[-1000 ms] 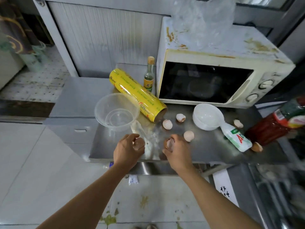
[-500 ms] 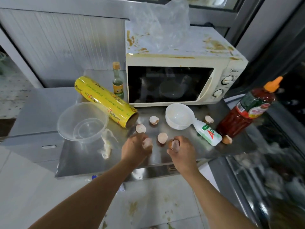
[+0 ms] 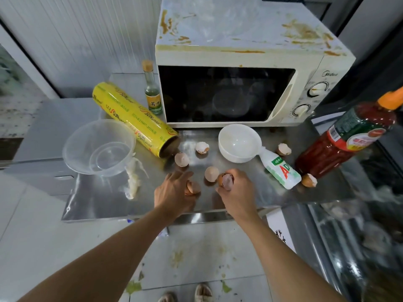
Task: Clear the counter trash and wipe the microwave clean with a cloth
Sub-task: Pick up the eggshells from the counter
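Observation:
A stained cream microwave [image 3: 239,55] stands at the back of the steel counter [image 3: 98,201], with a crumpled clear plastic bag [image 3: 218,18] on top. Broken eggshells lie in front of it: one [image 3: 181,159] by the yellow roll, one [image 3: 202,147] beside the white bowl, one [image 3: 211,173] between my hands, two more at the right [image 3: 284,149] [image 3: 309,180]. My left hand [image 3: 172,192] keeps an eggshell [image 3: 193,188] against its palm while its fingers stretch forward. My right hand [image 3: 237,192] is closed on eggshell pieces [image 3: 226,180]. No cloth is in view.
A clear plastic bowl [image 3: 98,147], a yellow cling-wrap roll [image 3: 133,118] and a small glass bottle [image 3: 152,92] are at the left. A white bowl [image 3: 238,144], a lying white AD bottle [image 3: 281,171] and a red sauce bottle [image 3: 349,136] are at the right. A scrap of film [image 3: 133,182] lies near the front edge.
The view has shifted right and closer to the counter. My left hand has opened its fingers forward toward the shell by the roll, still carrying a shell. My right hand keeps its shells.

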`<state>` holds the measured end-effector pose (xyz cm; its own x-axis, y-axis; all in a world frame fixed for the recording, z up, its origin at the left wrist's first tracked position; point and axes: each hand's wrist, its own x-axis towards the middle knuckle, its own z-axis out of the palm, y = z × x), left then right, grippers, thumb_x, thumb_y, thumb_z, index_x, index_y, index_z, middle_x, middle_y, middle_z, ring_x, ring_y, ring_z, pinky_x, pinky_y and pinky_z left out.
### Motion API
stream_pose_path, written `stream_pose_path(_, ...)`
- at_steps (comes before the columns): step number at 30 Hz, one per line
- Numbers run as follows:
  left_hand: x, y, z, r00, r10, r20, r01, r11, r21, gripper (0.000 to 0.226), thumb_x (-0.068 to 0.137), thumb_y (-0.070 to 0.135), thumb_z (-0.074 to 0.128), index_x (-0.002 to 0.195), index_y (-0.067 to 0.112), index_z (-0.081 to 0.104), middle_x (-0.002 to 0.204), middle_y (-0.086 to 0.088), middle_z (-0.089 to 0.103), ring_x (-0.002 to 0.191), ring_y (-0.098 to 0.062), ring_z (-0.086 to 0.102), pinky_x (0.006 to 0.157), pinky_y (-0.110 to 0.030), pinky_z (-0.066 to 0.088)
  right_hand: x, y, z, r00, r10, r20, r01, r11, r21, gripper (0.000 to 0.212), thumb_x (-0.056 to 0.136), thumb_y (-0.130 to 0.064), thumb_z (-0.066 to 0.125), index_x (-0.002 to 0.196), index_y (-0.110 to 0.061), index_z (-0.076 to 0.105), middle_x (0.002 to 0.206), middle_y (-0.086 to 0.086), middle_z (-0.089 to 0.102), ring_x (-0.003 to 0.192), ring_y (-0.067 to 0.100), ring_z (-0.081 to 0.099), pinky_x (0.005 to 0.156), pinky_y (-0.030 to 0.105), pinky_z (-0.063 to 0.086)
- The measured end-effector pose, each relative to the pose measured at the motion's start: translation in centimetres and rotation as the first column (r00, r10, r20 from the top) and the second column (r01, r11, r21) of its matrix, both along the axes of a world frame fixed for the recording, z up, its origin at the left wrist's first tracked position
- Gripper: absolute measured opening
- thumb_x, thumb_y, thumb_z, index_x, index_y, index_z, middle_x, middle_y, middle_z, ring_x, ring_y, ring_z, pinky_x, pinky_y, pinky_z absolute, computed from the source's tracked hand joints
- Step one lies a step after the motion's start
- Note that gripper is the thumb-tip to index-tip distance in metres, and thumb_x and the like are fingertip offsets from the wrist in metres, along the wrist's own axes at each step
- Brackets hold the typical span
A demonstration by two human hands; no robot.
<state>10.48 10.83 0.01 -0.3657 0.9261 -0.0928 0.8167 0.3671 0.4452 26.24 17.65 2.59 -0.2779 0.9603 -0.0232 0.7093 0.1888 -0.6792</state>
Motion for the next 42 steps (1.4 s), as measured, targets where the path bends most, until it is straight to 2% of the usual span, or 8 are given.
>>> stream_pose_path(6, 0.3, 0.2, -0.9, 0.999, -0.011, -0.048, 0.012, 1.0, 0.02, 0.029, 0.075, 0.047, 0.071, 0.1, 0.035, 0.062, 0.11, 0.013, 0.059, 0.101, -0.013, 0.054, 0.069, -0.028, 0.046, 0.1, 0.4, -0.3, 1.0, 0.015, 0.01, -0.015, 1.0, 0.011, 0.034, 0.074, -0.016, 0.075, 0.103, -0.013, 0.058, 0.098, 0.002, 0.058, 0.088, 0.016, 0.053, 0.07, 0.021, 0.036)
stream_pose_path(17, -0.4, 0.2, -0.3, 0.993, 0.112, 0.022, -0.114, 0.989, 0.097, 0.028, 0.068, 0.035, 0.077, 0.085, 0.019, 0.061, 0.089, 0.002, 0.064, 0.073, -0.023, 0.058, 0.058, -0.025, 0.035, 0.1, 0.7, -0.1, 1.0, 0.03, 0.01, -0.03, 0.999, 0.019, 0.033, 0.074, -0.017, 0.076, 0.102, -0.012, 0.059, 0.099, 0.003, 0.059, 0.088, 0.018, 0.053, 0.072, 0.023, 0.038)
stream_pose_path(21, -0.6, -0.2, -0.7, 0.995, 0.099, -0.023, -0.097, 0.993, 0.069, 0.027, 0.068, 0.034, 0.078, 0.086, 0.021, 0.061, 0.092, 0.005, 0.064, 0.074, -0.012, 0.047, 0.059, -0.024, 0.033, 0.1, 0.6, -0.3, 0.999, 0.038, 0.011, -0.038, 0.999, 0.003, 0.031, 0.074, -0.016, 0.075, 0.101, -0.012, 0.059, 0.097, 0.003, 0.059, 0.087, 0.018, 0.054, 0.069, 0.024, 0.039)
stream_pose_path(26, -0.7, -0.5, -0.8, 0.995, 0.096, 0.015, -0.097, 0.994, 0.05, 0.031, 0.069, 0.034, 0.078, 0.093, 0.021, 0.064, 0.097, 0.005, 0.066, 0.085, -0.018, 0.057, 0.064, -0.026, 0.042, -0.3, 0.2, -0.3, 0.997, 0.072, -0.001, -0.072, 0.997, 0.009, 0.033, 0.072, -0.014, 0.076, 0.099, -0.013, 0.058, 0.096, 0.002, 0.058, 0.085, 0.017, 0.053, 0.069, 0.023, 0.038)
stream_pose_path(30, -0.7, -0.8, -0.7, 0.992, 0.114, 0.05, -0.118, 0.99, 0.072, 0.026, 0.071, 0.033, 0.076, 0.092, 0.023, 0.065, 0.094, 0.005, 0.067, 0.08, -0.016, 0.056, 0.063, -0.023, 0.041, -0.3, 0.0, -0.4, 0.997, 0.081, 0.017, -0.082, 0.996, 0.034, 0.034, 0.072, -0.013, 0.076, 0.102, -0.012, 0.059, 0.098, 0.003, 0.059, 0.082, 0.013, 0.049, 0.067, 0.017, 0.03)
stream_pose_path(34, -0.7, -0.9, -0.3, 0.985, 0.157, 0.065, -0.163, 0.981, 0.102, 0.033, 0.067, 0.036, 0.077, 0.089, 0.023, 0.056, 0.086, 0.007, 0.064, 0.073, -0.017, 0.056, 0.056, -0.023, 0.033, -0.2, 0.6, -0.4, 0.997, 0.069, 0.033, -0.07, 0.997, 0.021, 0.036, 0.073, -0.015, 0.076, 0.104, -0.009, 0.059, 0.1, 0.007, 0.056, 0.088, 0.019, 0.052, 0.072, 0.022, 0.035)
stream_pose_path(37, -0.6, -0.6, 0.3, 0.982, 0.166, 0.086, -0.176, 0.976, 0.13, 0.05, 0.067, 0.036, 0.079, 0.106, 0.027, 0.049, 0.09, 0.008, 0.067, 0.071, -0.016, 0.057, 0.055, -0.022, 0.033, -0.4, 1.2, -0.3, 0.996, 0.078, 0.042, -0.08, 0.996, 0.04, 0.038, 0.072, -0.017, 0.078, 0.104, -0.009, 0.06, 0.1, 0.007, 0.058, 0.09, 0.021, 0.053, 0.073, 0.024, 0.038)
stream_pose_path(42, -1.1, 0.2, 0.7, 0.98, 0.159, 0.116, -0.175, 0.974, 0.146, 0.063, 0.068, 0.036, 0.078, 0.123, 0.028, 0.047, 0.103, 0.006, 0.068, 0.085, -0.019, 0.063, 0.061, -0.024, 0.04, -2.0, 1.8, -0.3, 0.996, 0.09, 0.0, -0.089, 0.987, 0.134, 0.036, 0.073, -0.022, 0.078, 0.103, -0.01, 0.062, 0.1, 0.005, 0.058, 0.091, 0.02, 0.053, 0.074, 0.024, 0.04)
